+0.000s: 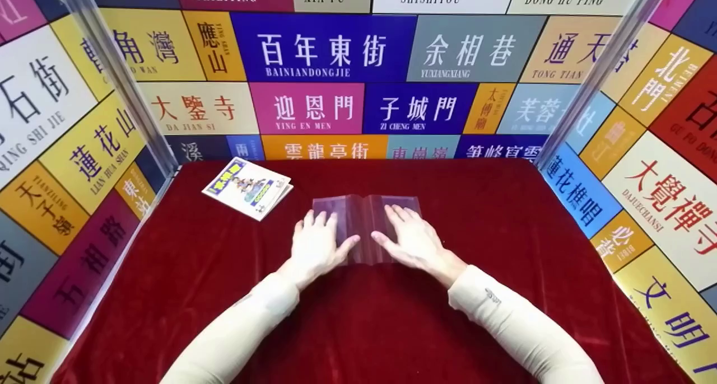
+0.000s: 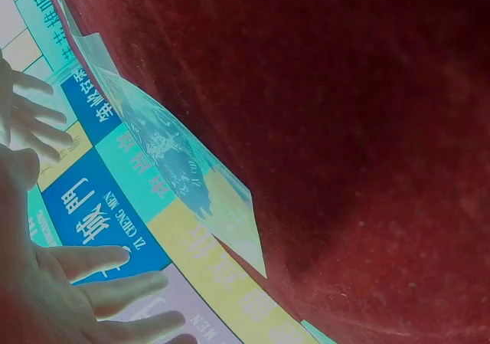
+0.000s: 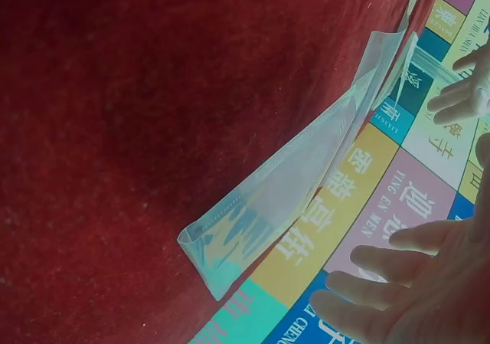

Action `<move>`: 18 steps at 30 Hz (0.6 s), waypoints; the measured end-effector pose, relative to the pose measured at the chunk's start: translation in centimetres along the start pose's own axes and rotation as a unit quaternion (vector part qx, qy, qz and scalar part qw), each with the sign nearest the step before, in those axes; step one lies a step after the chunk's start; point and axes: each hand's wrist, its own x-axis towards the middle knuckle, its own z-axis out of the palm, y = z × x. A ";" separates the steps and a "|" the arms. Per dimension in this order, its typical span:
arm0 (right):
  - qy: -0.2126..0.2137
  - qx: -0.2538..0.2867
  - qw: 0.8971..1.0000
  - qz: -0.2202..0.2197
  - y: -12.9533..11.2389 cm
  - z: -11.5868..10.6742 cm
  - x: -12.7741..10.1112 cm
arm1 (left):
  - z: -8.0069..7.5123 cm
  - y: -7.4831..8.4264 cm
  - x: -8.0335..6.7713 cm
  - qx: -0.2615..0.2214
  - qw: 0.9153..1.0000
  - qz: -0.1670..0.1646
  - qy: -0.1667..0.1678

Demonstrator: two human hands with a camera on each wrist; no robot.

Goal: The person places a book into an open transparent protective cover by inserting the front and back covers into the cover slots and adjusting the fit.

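A clear plastic book cover [image 1: 367, 227] lies spread on the red cloth in front of me, a crease running down its middle. My left hand [image 1: 318, 241] is over its left half, fingers spread and the thumb pointing inward. Over the right half is my right hand [image 1: 411, 235], also with fingers spread and its thumb toward the crease. In the left wrist view the glossy cover [image 2: 164, 145] shows beyond the extended fingers. The right wrist view shows one end of the cover [image 3: 230, 237] standing up in a loose fold.
A thin booklet [image 1: 246, 188] with a printed cartoon front lies at the back left, its lower right corner slightly raised. Red velvet cloth [image 1: 364, 328] covers the table. Panels with coloured street-name signs [image 1: 325, 48] stand at the back and both sides.
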 end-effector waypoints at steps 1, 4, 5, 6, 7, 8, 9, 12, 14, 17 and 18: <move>-0.002 0.001 1.000 -0.001 0.0 0.0 0.0 | 0.0 0.0 0.0 -0.001 1.000 0.002 0.004; -0.008 0.009 1.000 -0.004 -0.1 -0.1 0.1 | 0.1 0.0 -0.1 0.000 1.000 0.009 0.017; -0.010 0.012 1.000 -0.005 -0.1 -0.1 0.1 | 0.1 0.0 -0.1 0.000 1.000 0.012 0.024; -0.010 0.016 1.000 -0.006 -0.1 -0.1 0.1 | 0.2 0.0 -0.1 0.003 0.999 0.015 0.032; -0.010 0.020 1.000 -0.008 -0.2 -0.2 0.1 | 0.2 0.0 -0.1 0.006 0.999 0.018 0.039; -0.010 0.024 1.000 -0.009 -0.2 -0.2 0.2 | 0.2 0.0 0.0 0.008 0.999 0.019 0.042; -0.008 0.028 1.000 -0.010 -0.3 -0.2 0.2 | 0.2 0.0 0.0 0.011 0.999 0.021 0.047; 0.001 0.038 0.999 -0.012 -0.4 -0.2 0.4 | 0.2 0.0 -0.1 0.020 0.998 0.023 0.058; 0.006 0.042 0.999 -0.011 -0.6 -0.3 0.6 | 0.2 0.0 -0.1 0.022 0.997 0.024 0.063; 0.012 0.053 0.999 -0.009 -0.6 -0.2 0.8 | 0.2 -0.1 -0.2 0.022 0.997 0.025 0.070; 0.014 0.056 0.998 -0.010 -0.7 -0.2 0.9 | 0.2 -0.1 -0.3 0.021 0.997 0.025 0.073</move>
